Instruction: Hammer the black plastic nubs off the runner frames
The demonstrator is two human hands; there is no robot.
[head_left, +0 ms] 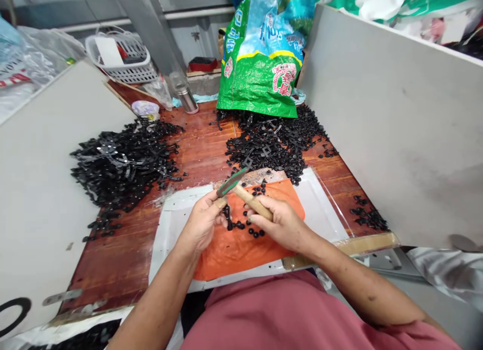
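My right hand is closed round the wooden handle of a tool. At the far end of the handle lies a long, dark, flat piece with green edges; whether the two are joined I cannot tell. The lower end of this flat piece meets the fingertips of my left hand. Those fingers are closed, and small black plastic parts hang from them. Beneath both hands spreads an orange cloth, with several round black pieces scattered on it.
Large heaps of black plastic parts lie at the left and back right. Behind the right heap stands a green and blue bag. Pale panels wall in the reddish wooden table. A white basket and a flask are at the back.
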